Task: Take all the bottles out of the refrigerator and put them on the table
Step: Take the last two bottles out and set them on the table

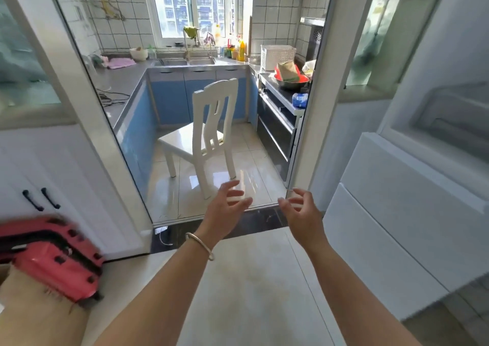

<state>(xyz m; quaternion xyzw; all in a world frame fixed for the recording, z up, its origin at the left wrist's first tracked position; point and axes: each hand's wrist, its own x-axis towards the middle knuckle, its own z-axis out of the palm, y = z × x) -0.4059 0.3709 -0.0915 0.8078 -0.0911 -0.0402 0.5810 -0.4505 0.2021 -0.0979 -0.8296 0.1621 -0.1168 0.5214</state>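
Before doorway (148, 160), empty spread hands (262, 213)

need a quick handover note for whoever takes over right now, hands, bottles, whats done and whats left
Left hand, silver bangle on the wrist: open, holding nothing.
Right hand: open, holding nothing.
Both are raised in front of the kitchen doorway, where a white wooden chair stands.
The white refrigerator is on the right with its doors shut. No table is in view.
Done: nothing visible; no bottle is in hand.
Left: open the refrigerator, take out every bottle and carry them to the table.
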